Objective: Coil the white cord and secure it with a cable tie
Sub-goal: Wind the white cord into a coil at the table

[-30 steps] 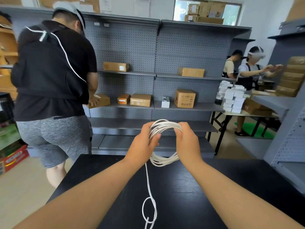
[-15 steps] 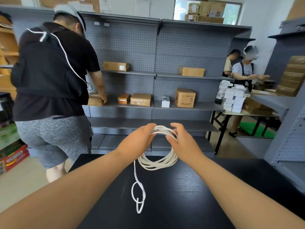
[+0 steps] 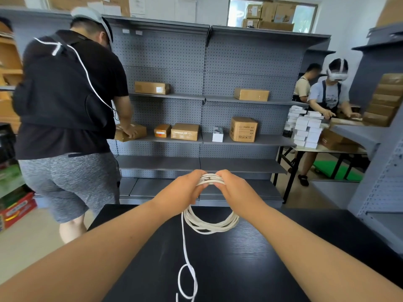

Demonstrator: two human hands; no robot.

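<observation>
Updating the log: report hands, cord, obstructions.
The left hand and right hand both grip the cord at the coil's top. Mostly coiled, loose tail trailing over the black table. Nothing blocking.

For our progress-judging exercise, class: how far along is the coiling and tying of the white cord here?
Done: most of the white cord is wound into several loops. In hand: the left hand and right hand both grip the coil's top above the black table. Left: a loose tail trails onto the table and needs winding in; no cable tie is plainly visible yet.
</observation>
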